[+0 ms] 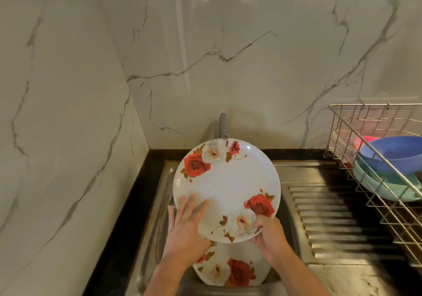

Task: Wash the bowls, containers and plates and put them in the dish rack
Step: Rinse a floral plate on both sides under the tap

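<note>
Mid-task: I hold one plate (227,188) over the sink (159,204) under the tap (223,126), right hand (270,236) pinching its rim, left hand (186,229) flat on its face. Another plate (228,270) waits below; bowls (397,156) already sit in the rack (342,135).

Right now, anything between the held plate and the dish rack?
Nothing visible. The plate is held over the sink; only the bare drainboard lies between it and the dish rack, which already holds bowls.

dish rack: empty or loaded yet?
Loaded. The dish rack already holds a blue bowl nested over a teal bowl; something pink sits behind them.
</note>
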